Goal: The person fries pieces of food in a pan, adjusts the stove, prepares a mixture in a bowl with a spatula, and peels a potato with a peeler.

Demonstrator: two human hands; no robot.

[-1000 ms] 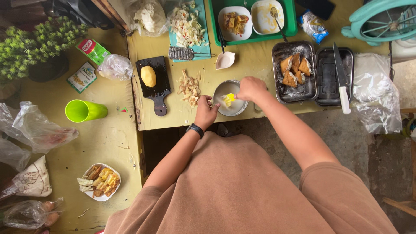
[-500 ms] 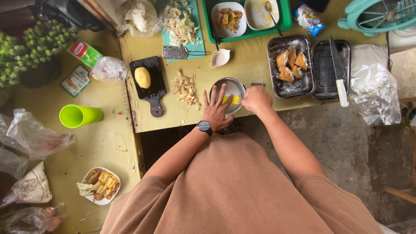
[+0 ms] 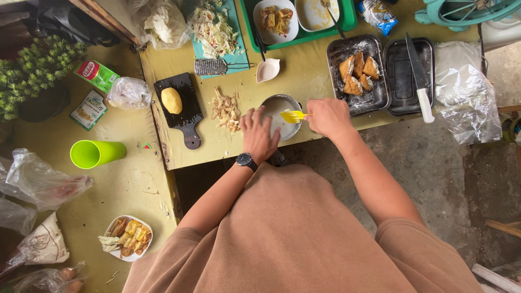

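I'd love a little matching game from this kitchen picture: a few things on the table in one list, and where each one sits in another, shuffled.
Things:
1. peeled potato
2. knife
3. yellow spatula
4. green cup

Places:
A. lying on its side on the lower table at the left
B. held in the right hand over the small metal pot
C. on the black cutting board
D. laid across the empty metal tray

Pairs: 1-C, 2-D, 3-B, 4-A
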